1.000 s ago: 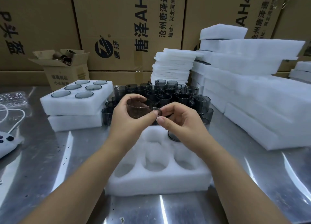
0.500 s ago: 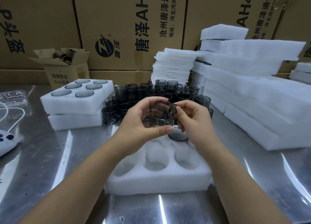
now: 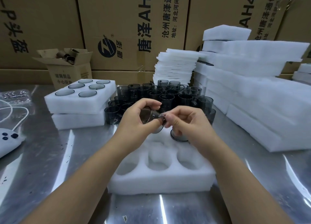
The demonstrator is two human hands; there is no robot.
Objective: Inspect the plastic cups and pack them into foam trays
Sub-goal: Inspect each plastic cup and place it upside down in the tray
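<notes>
Both hands hold one smoky transparent cup (image 3: 148,117) above the far end of a white foam tray (image 3: 161,178). My left hand (image 3: 136,121) grips the cup's body, and my right hand (image 3: 186,122) pinches its right side. The cup lies tilted on its side. One cup (image 3: 178,137) sits in the tray's far right hole; the near holes show bare foam. Behind the hands stands a cluster of several dark cups (image 3: 161,96) on the steel table.
Two filled foam trays (image 3: 79,104) are stacked at the left. Stacks of foam sheets (image 3: 175,67) and foam trays (image 3: 252,96) fill the back and right. A small open carton (image 3: 67,67), a white corded device (image 3: 8,139) and large cartons (image 3: 134,30) surround the steel table (image 3: 50,165).
The cup was turned in my hands from upright to lying on its side, and the hands shifted slightly lower.
</notes>
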